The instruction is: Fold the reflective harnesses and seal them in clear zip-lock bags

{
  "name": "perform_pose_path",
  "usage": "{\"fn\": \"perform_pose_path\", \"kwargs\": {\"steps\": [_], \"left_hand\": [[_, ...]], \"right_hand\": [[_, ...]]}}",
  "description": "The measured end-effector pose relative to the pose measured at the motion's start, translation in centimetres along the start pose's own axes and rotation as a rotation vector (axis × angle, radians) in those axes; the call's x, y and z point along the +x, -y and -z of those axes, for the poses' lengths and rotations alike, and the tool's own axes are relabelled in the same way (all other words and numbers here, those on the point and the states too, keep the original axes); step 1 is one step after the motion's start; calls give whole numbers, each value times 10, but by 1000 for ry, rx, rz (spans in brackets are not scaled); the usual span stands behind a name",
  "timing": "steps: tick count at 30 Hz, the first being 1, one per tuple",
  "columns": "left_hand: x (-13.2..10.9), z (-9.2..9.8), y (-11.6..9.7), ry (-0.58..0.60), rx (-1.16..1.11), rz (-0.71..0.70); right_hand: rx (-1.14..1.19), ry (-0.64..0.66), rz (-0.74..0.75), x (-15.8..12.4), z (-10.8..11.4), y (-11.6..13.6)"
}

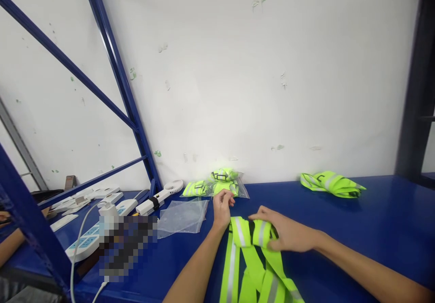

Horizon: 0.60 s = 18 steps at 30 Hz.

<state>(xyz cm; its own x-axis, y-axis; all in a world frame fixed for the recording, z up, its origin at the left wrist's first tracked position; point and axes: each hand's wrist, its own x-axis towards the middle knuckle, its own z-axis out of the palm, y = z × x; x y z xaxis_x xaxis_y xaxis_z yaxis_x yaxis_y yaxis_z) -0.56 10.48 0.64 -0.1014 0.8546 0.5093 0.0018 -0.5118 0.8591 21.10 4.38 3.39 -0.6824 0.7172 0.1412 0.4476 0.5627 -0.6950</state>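
Observation:
A neon yellow-green reflective strap vest (230,266) with silver stripes lies on the blue table, its straps running toward me. My right hand (288,230) is closed around a folded or rolled part of it at the upper end, thumb below and fingers on top. Just beyond the vest's upper left corner is my left hand (222,205), raised with curled fingers and nothing visible in them. Behind that hand, clear bags hold several folded vests (224,187) against the wall. Flat clear plastic bags (183,217) lie to its left.
Another bundled neon vest (331,184) rests at the back right. Left of me are a white handheld fan (161,197), a power strip (84,244) with cables, and a blurred-out item (129,248). A blue rack post (34,221) rises there; another person's arm (12,246) shows beyond it.

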Motion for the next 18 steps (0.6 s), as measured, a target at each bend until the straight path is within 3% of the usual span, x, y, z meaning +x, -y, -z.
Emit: {"fn": "perform_pose_path", "kwargs": {"steps": [4, 9, 15, 18], "left_hand": [[-3, -2, -4, 80, -87, 75], [-13, -8, -6, 327, -106, 149], [-20, -13, -8, 609, -39, 158], [-20, -15, -6, 615, -23, 169]], "right_hand": [[422, -248, -147, 12, -5, -22], [1087, -413, -420, 17, -4, -26], [1172, -465, -622, 13, 0, -18], [1075, -417, -596, 13, 0, -24]]}}
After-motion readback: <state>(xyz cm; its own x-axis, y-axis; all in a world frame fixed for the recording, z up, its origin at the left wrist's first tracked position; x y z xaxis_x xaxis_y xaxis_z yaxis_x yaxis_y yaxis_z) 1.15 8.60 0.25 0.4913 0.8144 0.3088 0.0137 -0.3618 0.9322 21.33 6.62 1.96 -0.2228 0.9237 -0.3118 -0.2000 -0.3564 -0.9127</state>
